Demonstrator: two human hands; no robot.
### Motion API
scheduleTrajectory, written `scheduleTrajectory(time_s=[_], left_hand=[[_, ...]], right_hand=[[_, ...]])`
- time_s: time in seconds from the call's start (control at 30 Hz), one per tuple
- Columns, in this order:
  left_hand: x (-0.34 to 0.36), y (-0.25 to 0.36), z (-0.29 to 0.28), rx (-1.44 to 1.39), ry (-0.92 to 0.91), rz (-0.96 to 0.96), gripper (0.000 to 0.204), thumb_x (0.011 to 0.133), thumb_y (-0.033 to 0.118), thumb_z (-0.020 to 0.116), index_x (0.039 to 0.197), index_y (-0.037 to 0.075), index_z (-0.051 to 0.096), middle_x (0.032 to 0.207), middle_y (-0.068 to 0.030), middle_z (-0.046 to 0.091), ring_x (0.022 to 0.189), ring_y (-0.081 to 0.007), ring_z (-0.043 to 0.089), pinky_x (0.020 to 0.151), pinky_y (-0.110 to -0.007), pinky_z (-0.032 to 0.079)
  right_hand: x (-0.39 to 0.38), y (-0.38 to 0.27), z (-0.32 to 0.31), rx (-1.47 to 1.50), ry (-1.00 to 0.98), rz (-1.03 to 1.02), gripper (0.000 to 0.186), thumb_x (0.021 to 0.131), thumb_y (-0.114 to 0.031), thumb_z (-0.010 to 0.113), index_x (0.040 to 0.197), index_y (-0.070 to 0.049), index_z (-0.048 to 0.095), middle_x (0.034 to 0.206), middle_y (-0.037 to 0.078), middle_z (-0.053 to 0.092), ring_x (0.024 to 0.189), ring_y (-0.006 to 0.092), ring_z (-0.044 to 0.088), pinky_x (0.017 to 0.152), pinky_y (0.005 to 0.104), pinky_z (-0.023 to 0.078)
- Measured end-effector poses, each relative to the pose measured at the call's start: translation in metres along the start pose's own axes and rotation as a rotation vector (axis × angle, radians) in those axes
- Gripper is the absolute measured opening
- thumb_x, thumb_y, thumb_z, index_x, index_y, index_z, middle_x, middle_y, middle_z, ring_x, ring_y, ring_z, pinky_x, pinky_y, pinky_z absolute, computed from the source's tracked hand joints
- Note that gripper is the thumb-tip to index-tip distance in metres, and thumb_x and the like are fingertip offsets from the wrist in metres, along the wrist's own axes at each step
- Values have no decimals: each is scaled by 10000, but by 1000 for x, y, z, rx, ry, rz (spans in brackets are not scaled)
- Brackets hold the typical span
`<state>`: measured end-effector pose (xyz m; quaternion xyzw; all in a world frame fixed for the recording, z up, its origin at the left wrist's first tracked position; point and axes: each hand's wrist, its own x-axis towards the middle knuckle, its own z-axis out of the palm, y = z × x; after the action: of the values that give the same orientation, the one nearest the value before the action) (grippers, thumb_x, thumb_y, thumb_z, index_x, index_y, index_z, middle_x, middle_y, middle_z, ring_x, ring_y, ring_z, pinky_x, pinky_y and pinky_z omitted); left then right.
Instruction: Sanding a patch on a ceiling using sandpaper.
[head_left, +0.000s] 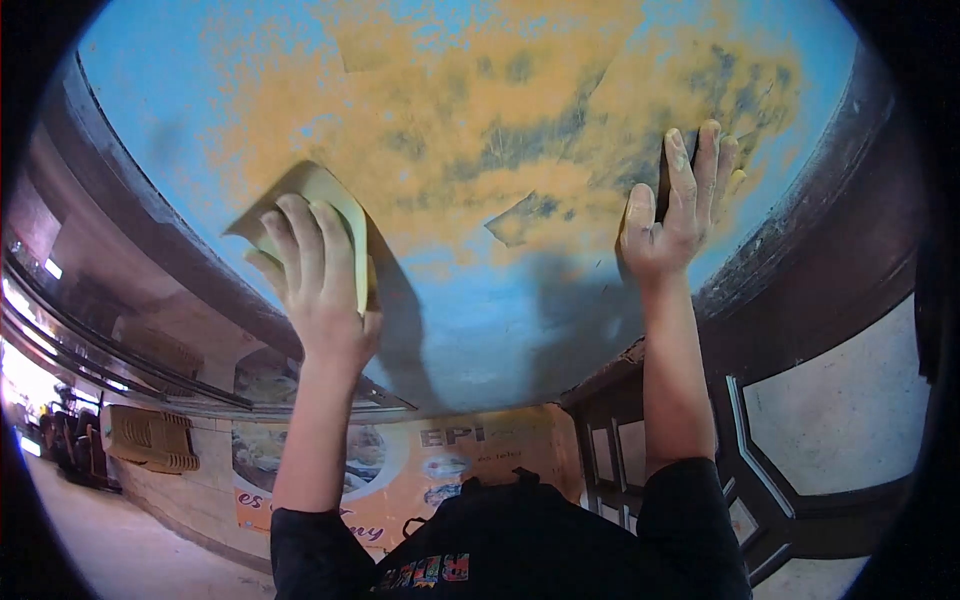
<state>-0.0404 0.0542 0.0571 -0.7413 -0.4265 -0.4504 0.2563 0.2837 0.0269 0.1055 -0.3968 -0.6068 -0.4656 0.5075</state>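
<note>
A folded sheet of sandpaper (345,205), brownish with a pale yellow edge, lies under my left hand (320,270). The fingers of that hand grip it against a blue panel (480,340) with a broad patch of yellow-orange filler (430,90). Grey worn spots and a few angular marks show within the filler. Farther right, my right hand (680,215) rests on the panel near the edge of the patch. Its fingers point away from me, the thumb stands apart, and pale dust coats the fingertips. Nothing shows in this hand.
Dark curved trim (800,200) borders the panel on the right, and a dark frame runs along its left. Below are a printed banner (400,450), a tan plastic object (150,437) at the wall, and dark-framed pale panels (840,400) at the right.
</note>
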Motion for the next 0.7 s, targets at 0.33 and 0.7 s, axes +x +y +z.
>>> scheduleTrajectory(time_s=[0.33,0.7], left_hand=[[-70,22,18,-43,-181,-44,605,827,118,547,1397,-18,397,1483,-283,291,1419,-442,172,1112,-612,-4],[2,32,14,-141,173,-69,551,901,72,465,1436,-3,355,1508,-251,266,1424,-434,156,1117,-582,13]], right_hand=[[-2,2,-3,-22,1,5,447,881,-282,527,1310,-160,558,1462,146,407,1370,452,290,1104,531,261],[-2,7,-6,-46,-26,-36,451,891,-198,484,1322,-70,522,1466,204,376,1386,416,284,1124,547,206]])
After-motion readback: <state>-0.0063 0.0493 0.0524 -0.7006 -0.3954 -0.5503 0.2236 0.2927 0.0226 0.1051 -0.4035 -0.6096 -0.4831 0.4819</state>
